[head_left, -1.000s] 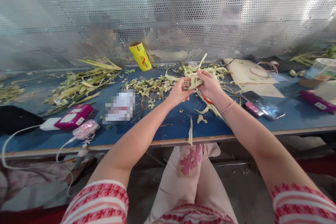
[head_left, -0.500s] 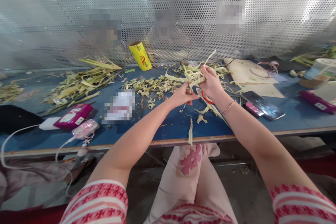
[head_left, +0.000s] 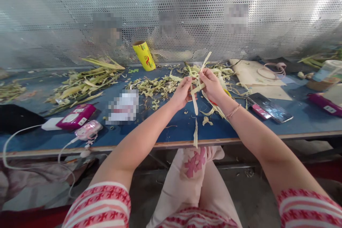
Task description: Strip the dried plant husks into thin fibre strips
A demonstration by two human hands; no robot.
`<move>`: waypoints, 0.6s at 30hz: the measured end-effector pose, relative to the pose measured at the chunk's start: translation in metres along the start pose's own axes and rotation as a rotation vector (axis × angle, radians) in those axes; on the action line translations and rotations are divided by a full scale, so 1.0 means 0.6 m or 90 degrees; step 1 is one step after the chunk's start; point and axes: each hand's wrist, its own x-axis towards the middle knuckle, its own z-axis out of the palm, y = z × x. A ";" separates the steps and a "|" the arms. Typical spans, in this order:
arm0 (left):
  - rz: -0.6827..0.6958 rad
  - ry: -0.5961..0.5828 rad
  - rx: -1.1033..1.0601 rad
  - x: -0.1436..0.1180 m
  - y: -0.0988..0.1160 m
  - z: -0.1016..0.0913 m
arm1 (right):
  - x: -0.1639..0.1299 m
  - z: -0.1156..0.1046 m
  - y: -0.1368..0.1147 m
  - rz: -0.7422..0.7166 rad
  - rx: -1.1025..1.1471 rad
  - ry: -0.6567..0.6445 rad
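Left hand [head_left: 183,92] and right hand [head_left: 212,84] pinch pale husk strips [head_left: 196,87] | stalk hidden by fingers | blue table [head_left: 173,128] beneath

no text can be read; the yellow roll [head_left: 144,55] bears only a red mark, illegible

Short sleeves on both arms, red and white, striped with a small red pattern; forearms bare. Thin braided cord bracelet at wrist of right hand [head_left: 213,86]. No ring or watch visible on left hand [head_left: 182,93]. Pale pink trousers on lap, printed with larger pink flower motif near knee. Striped red-and-white hem showing at bottom edge, matching sleeves.
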 end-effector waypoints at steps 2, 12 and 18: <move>0.002 -0.004 0.019 -0.006 0.005 0.004 | -0.002 0.001 0.006 -0.035 -0.035 -0.011; 0.210 0.042 0.263 -0.003 0.002 -0.006 | 0.000 -0.008 0.012 -0.039 -0.193 -0.044; 0.272 0.069 0.299 0.000 -0.001 -0.013 | -0.004 0.003 0.019 0.040 -0.175 -0.067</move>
